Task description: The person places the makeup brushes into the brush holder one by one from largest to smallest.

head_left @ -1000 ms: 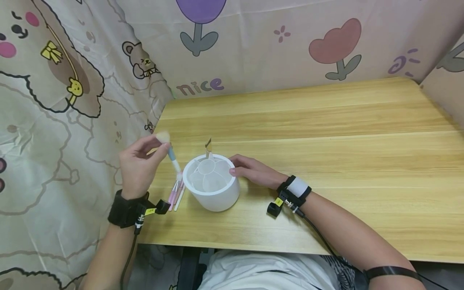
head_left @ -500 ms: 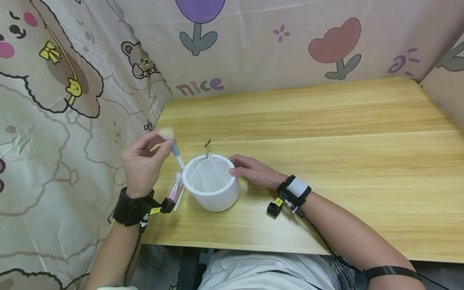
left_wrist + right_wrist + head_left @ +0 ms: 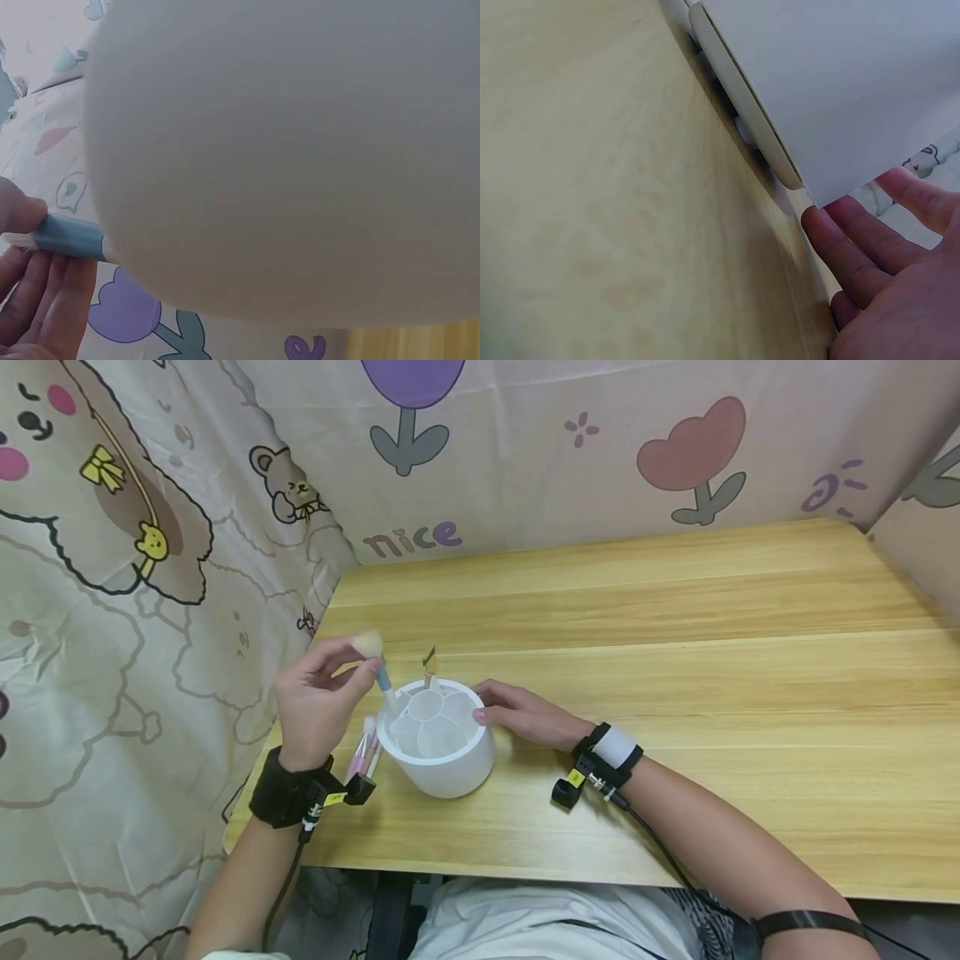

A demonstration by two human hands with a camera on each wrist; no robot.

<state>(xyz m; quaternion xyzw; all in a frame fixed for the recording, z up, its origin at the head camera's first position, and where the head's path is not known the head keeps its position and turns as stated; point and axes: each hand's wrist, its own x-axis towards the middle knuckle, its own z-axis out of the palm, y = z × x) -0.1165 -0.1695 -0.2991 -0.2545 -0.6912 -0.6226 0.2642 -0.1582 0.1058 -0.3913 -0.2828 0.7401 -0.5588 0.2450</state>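
My left hand [image 3: 318, 702] pinches a makeup brush [image 3: 385, 678] with cream bristles upward and a blue section below. Its lower end is at the left rim of the white round brush holder [image 3: 442, 777], whose top is divided into clear compartments; which compartment it meets, I cannot tell. In the left wrist view the holder's pale wall [image 3: 285, 150] fills most of the picture, with the fingers at its left edge. My right hand [image 3: 517, 714] touches the holder's right side. The right wrist view shows its fingers [image 3: 855, 262] fairly straight against the wall.
Several pink and white brushes [image 3: 362, 756] lie on the wooden table [image 3: 637, 677] just left of the holder. A small gold tab [image 3: 430, 665] sticks up at the holder's back rim. Printed curtains [image 3: 525, 468] stand behind and at the left.
My left hand has moved right with the brush, bringing its lower end from beside the holder to over its left rim. The right hand and the holder have stayed in place.
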